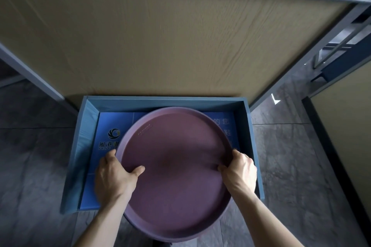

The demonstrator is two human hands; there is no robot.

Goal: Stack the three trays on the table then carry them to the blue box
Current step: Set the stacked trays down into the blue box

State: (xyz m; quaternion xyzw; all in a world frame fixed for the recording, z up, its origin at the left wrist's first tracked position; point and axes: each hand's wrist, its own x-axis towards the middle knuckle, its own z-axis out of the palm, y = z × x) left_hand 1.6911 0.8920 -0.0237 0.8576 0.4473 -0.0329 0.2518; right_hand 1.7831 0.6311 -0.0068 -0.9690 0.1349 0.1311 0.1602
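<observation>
A round purple tray [174, 176] fills the middle of the view, held above the blue box [84, 132] on the floor. Only the top tray shows; whether others lie under it I cannot tell. My left hand [113, 176] grips its left rim with the thumb inside. My right hand [240, 172] grips the right rim the same way. The tray's near edge hangs past the box's front side. The box floor carries a blue printed sheet with a logo [114, 133].
A table with a tan top [160, 36] and grey frame stands just behind the box. Grey table legs [34, 78] slope down at left and right. Dark stone floor tiles [301, 166] surround the box. Another tan panel [345, 126] stands at right.
</observation>
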